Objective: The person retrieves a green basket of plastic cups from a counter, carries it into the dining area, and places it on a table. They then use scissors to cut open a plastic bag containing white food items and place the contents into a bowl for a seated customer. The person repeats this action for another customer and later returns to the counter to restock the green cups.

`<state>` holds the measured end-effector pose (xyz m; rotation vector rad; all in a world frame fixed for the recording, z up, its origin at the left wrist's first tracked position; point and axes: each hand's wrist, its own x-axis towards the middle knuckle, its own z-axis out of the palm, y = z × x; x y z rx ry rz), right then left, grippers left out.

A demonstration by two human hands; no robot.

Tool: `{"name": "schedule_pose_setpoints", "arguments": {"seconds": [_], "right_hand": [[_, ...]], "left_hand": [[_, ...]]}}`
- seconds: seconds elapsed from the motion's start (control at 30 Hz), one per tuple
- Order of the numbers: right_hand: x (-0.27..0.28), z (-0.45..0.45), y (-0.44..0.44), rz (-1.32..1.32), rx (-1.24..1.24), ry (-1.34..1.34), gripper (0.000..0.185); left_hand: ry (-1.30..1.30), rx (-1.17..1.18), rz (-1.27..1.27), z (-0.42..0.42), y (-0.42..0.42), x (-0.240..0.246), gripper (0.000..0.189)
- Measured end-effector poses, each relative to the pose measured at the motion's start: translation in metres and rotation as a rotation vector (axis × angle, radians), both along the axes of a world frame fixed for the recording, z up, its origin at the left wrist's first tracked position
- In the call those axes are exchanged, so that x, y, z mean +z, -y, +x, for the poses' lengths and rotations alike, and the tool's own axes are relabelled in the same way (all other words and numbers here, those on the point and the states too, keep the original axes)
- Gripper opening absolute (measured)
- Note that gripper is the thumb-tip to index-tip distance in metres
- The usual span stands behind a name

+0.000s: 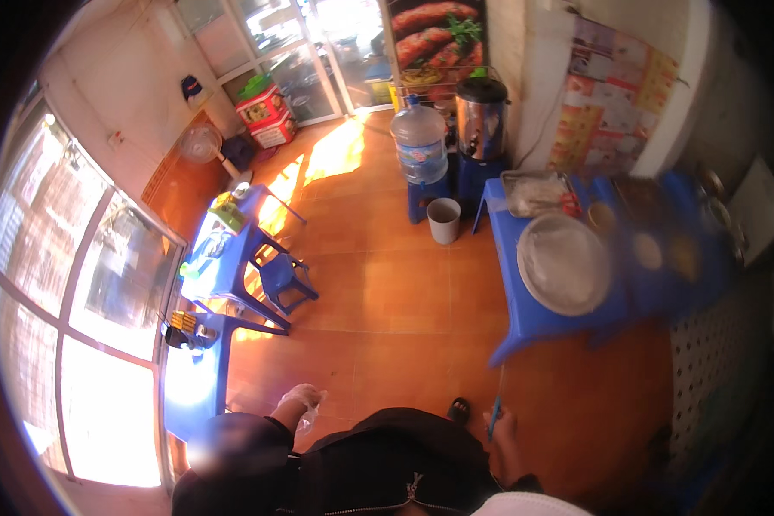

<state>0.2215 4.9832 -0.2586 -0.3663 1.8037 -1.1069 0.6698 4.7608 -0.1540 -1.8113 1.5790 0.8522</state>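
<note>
My left hand (304, 398), in a clear plastic glove, hangs low in front of my dark jacket, near the end of a blue table; its fingers look curled, and whether it holds anything cannot be told. In my right hand (504, 424) is a thin blue-handled tool (494, 416), its kind unclear, held below the corner of the blue plastic table (500, 277). On that table lie a large round tray (564, 264) with a whitish surface and a metal tray (536, 192) with pale contents and something red.
Blue tables (197, 367) and a blue stool (285, 277) stand at left by the windows. Ahead are a grey bin (444, 220), a water bottle (420, 145) on a blue stand and a steel urn (480, 119). A fan (203, 143) stands by the left wall.
</note>
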Motion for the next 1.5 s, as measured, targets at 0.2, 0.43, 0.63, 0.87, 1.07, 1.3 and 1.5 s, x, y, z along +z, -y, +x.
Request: {"name": "schedule_pose_setpoints", "arguments": {"seconds": [0.2, 0.43, 0.63, 0.87, 1.07, 1.3, 1.5], "right_hand": [[0.003, -0.084, 0.167, -0.093, 0.317, -0.271, 0.023], [0.075, -0.03, 0.34, -0.114, 0.222, -0.029, 0.016], [0.094, 0.048, 0.44, -0.011, 0.393, 0.132, 0.022], [0.126, 0.053, 0.568, 0.082, 0.657, -0.124, 0.031], [0.123, 0.043, 0.686, 0.11, 0.795, -0.243, 0.033], [0.124, 0.103, 0.88, -0.086, 1.163, -0.456, 0.041], [0.142, 0.149, 0.947, -0.256, 1.053, -0.394, 0.039]], "left_hand": [[0.111, 0.123, -0.034, 0.016, 0.006, -0.009, 0.045], [0.011, 0.429, -0.014, 0.078, 0.054, -0.05, 0.036], [-0.067, 0.545, -0.06, 0.111, 0.176, -0.104, 0.043], [-0.231, 0.678, -0.249, 0.094, 0.307, -0.117, 0.041], [-0.292, 1.083, 0.018, 0.073, 0.344, -0.123, 0.043], [-0.199, 0.786, 0.198, 0.091, 0.351, -0.177, 0.045], [-0.168, 0.672, 0.225, 0.102, 0.421, -0.1, 0.039]]}}
